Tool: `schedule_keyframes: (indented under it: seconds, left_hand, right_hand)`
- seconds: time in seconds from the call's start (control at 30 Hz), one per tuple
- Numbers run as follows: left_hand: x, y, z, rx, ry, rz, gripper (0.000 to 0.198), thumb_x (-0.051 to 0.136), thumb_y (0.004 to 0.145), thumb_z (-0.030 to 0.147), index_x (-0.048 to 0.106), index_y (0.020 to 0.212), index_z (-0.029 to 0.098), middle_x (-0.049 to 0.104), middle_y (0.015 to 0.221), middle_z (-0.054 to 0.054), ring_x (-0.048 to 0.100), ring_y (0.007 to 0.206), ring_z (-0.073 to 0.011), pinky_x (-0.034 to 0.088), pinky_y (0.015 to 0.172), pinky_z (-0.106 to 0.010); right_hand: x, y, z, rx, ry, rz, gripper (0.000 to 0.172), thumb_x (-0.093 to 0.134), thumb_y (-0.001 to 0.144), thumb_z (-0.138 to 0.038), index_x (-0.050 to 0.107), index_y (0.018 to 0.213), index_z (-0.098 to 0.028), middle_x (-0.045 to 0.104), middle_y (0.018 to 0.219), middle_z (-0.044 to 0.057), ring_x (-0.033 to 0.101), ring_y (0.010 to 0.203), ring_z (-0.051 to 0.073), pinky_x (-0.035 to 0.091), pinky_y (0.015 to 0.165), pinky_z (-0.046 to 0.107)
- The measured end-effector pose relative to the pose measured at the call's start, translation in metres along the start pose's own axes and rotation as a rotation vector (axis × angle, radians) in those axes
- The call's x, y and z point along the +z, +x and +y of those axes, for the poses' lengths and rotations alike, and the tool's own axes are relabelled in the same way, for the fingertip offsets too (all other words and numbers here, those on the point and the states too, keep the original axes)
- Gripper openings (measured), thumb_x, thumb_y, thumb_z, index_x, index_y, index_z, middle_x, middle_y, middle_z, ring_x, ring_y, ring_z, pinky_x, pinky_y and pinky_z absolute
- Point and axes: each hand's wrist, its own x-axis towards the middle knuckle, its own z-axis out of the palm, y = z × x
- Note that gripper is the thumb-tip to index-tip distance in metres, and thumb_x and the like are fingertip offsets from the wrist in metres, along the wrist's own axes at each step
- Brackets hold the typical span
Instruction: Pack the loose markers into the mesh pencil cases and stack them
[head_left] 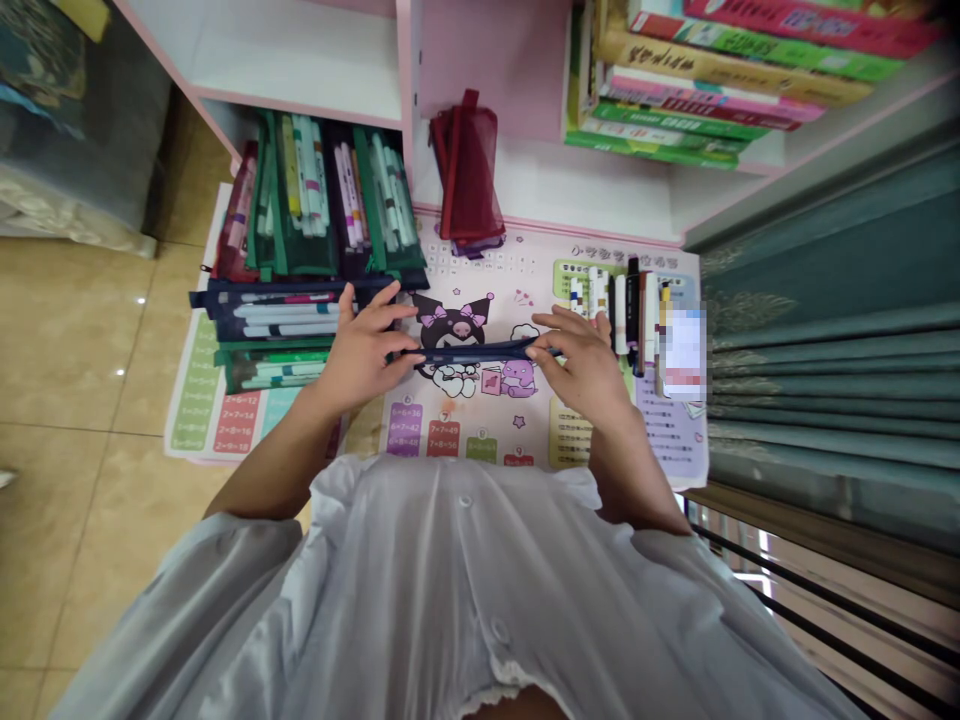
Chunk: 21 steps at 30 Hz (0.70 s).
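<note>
Atop the cartoon mat (480,270), the left hand (364,350) and right hand (585,365) pinch opposite ends of a navy pouch (472,352), seemingly flattened. Both are half-closed around it.

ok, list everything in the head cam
navy zip pouch: 1, navy, between both hands
marker pouches: several, green and navy, left on chart
mesh pouch: 1, dark red, on shelf
loose markers: several, mixed, right on chart
multiplication chart: 1, pink-white, under hands
books: several, mixed, upper right
shelf unit: 1, pink-white, top
curtain: 1, teal, right
floor: 1, beige, left
shirt: 1, white, bottom
left hand: 1, on pouch
right hand: 1, on pouch
</note>
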Motion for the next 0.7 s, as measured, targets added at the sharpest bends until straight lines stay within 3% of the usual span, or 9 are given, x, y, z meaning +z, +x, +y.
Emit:
schedule_keyframes:
  seconds: [0.7]
  left_hand:
    - [-0.0002,0.0007,-0.0004,-0.020,-0.013,0.007,0.030,0.060,0.090,0.051,0.072,0.075,0.028,0.069,0.125,0.000,0.046,0.142,-0.0330,0.004,0.124,-0.065]
  right_hand:
    - [-0.0089,-0.0023,0.0050,0.053,-0.014,0.041,0.020,0.056,0.090,-0.032,0.063,0.073,-0.024,0.074,0.122,0.006,0.058,0.130,0.034,0.020,0.116,0.074]
